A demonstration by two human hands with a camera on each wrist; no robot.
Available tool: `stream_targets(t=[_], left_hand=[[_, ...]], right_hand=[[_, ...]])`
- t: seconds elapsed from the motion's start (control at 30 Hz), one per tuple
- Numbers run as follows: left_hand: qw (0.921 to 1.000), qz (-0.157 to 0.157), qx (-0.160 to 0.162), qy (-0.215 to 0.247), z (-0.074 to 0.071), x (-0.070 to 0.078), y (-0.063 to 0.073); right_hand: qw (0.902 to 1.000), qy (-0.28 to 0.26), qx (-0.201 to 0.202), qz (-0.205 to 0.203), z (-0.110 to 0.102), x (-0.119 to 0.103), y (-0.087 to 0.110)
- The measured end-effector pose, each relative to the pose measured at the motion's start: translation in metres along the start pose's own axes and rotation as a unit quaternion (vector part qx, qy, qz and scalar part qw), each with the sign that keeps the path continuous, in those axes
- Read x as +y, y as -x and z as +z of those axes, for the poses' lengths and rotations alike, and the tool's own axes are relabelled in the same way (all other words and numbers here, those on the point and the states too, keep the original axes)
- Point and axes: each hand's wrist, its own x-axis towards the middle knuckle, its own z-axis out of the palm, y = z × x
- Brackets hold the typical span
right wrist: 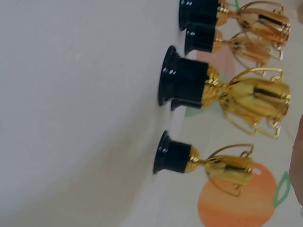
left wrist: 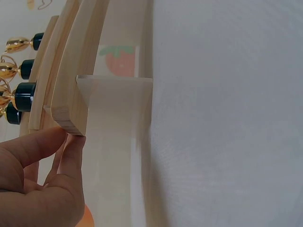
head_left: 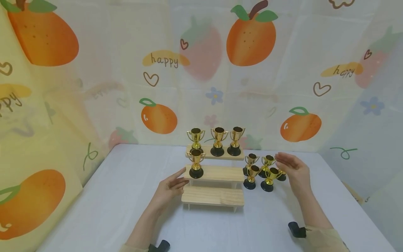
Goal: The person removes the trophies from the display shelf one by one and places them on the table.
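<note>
A three-step wooden display stand (head_left: 217,196) rests on the table. My left hand (head_left: 171,185) is at its left end; in the left wrist view the thumb and fingertips (left wrist: 73,146) touch the end of a board. Three gold trophy cups (head_left: 218,140) with black bases stand on the top step. Another trophy cup (head_left: 196,164) stands at the left of the middle step. To the right of the stand, several trophy cups (head_left: 270,180) stand upright on the table. My right hand (head_left: 294,171) hovers by the rightmost cup (right wrist: 227,170), partly covering it in the head view, with its fingers together and extended.
A white cloth (head_left: 126,175) covers the table. Behind it hangs a curtain (head_left: 201,98) printed with fruit, its sides closing in left and right. Black wrist mounts (head_left: 297,230) sit at both sleeves.
</note>
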Motion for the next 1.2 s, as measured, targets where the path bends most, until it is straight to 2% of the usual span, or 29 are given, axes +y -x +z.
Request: stream_targets(t=[0.13,0.5,0.73,1.03,1.2], left_hand=[[0.9999,-0.01,0.003,0.006,0.0,-0.001,0.0],[0.9999,-0.01,-0.006,0.007,0.0,0.0,-0.001],[0.9998,-0.015,0.002,0.013,0.0,0.0,-0.001],[0.9998,-0.006,-0.014,0.014,-0.002,-0.002,0.0],[0.9998,-0.008,-0.012,0.012,-0.002,-0.002,-0.001]], right_hand=[[0.9994,-0.023,-0.01,-0.024,0.014,-0.01,0.003],[0.9971,0.004,-0.068,-0.034,0.053,-0.031,0.014],[0.9952,-0.015,-0.095,-0.019,0.071,-0.029,0.015],[0.9931,0.006,-0.117,0.004,0.103,-0.027,0.018],[0.9915,0.013,-0.129,0.004,0.126,-0.03,0.019]])
